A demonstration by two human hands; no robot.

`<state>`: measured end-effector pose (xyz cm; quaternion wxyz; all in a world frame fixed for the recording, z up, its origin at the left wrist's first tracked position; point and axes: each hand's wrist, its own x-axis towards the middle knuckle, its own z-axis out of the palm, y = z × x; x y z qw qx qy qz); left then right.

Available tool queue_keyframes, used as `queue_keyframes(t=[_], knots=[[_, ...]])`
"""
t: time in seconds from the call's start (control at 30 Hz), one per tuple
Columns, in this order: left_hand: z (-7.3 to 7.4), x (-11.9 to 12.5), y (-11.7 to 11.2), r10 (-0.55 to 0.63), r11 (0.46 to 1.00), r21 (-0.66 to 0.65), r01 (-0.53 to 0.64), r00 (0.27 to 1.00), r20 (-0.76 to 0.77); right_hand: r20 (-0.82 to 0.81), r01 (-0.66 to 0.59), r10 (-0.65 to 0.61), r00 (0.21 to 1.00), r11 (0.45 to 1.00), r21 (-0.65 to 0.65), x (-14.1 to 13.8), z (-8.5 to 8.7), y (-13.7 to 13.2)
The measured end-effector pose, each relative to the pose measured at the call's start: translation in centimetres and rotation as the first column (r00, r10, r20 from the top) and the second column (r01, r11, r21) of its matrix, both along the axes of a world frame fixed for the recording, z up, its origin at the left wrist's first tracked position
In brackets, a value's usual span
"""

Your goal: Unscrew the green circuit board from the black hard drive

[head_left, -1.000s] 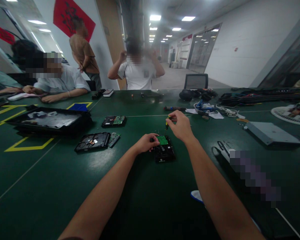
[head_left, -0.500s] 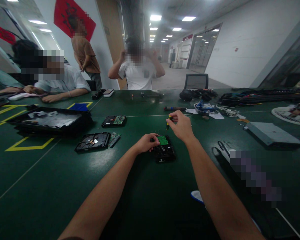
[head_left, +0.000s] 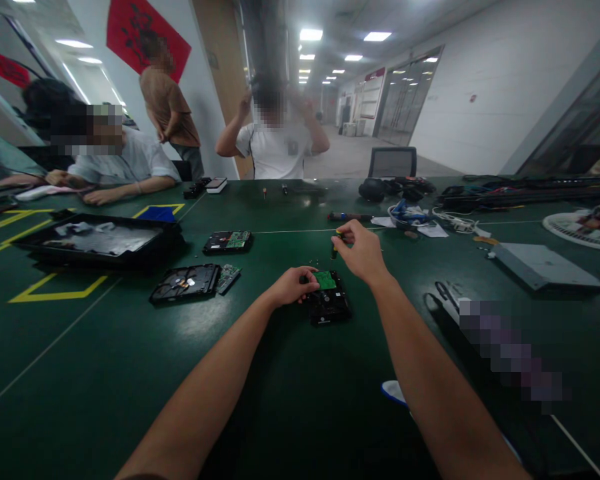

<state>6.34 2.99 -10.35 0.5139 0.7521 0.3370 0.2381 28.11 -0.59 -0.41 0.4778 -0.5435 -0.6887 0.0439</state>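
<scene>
In front of me a black hard drive (head_left: 329, 307) lies on the dark green table, a green circuit board (head_left: 326, 281) on its far half. My left hand (head_left: 293, 287) grips the drive's left edge, fingers closed, thumb by the board. Above the drive's far right corner, my right hand (head_left: 361, 248) pinches a small yellow and black screwdriver (head_left: 335, 249), pointing downward and standing apart from the drive. Tiny screws (head_left: 314, 262) lie just beyond the drive. To the left are another hard drive (head_left: 186, 283), a loose circuit board (head_left: 229, 278) and a further hard drive (head_left: 228, 242).
A black tray (head_left: 100, 243) stands at the left. On the right are a grey metal box (head_left: 550, 267), a bowl of blue items (head_left: 407, 215) and a blurred purple object (head_left: 513, 353). A dark tool (head_left: 350, 217) lies beyond my right hand. People sit across the table.
The screwdriver has shifted very slightly in my right hand, and its yellow part shows less. My left hand and the hard drive stay in place.
</scene>
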Motion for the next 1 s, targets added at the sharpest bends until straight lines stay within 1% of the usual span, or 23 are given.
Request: queue_keyframes(t=[0.13, 0.33, 0.43, 0.53, 0.63, 0.83, 1.0], knots=[[0.11, 0.01, -0.1, 0.0, 1.0, -0.006, 0.0, 1.0, 0.007, 0.027, -0.019, 0.018, 0.999, 0.999, 0.027, -0.09, 0.11, -0.13], [0.37, 0.03, -0.21, 0.013, 1.0, -0.012, -0.013, 1.0, -0.016, -0.003, 0.033, -0.033, 0.999, 0.999, 0.01, -0.03, 0.17, -0.17], [0.4, 0.04, -0.22, 0.011, 1.0, -0.009, -0.011, 1.0, -0.016, -0.006, 0.011, -0.011, 1.0, 1.0, 0.002, -0.06, 0.15, -0.2], [0.33, 0.05, -0.19, 0.016, 1.0, -0.005, -0.016, 1.0, -0.02, 0.029, -0.015, 0.015, 0.999, 1.0, 0.014, -0.09, 0.15, -0.23], [0.25, 0.05, -0.17, 0.015, 1.0, 0.0, -0.015, 1.0, -0.027, 0.058, -0.012, 0.01, 0.998, 0.999, 0.032, -0.04, 0.15, -0.19], [0.29, 0.05, -0.17, 0.008, 1.0, 0.001, -0.008, 1.0, -0.025, 0.004, 0.015, -0.015, 1.0, 1.0, 0.008, -0.04, 0.12, -0.11], [0.33, 0.05, -0.17, 0.009, 1.0, 0.002, -0.009, 1.0, -0.023, 0.066, -0.013, 0.01, 0.998, 0.999, 0.051, -0.09, 0.21, -0.25]])
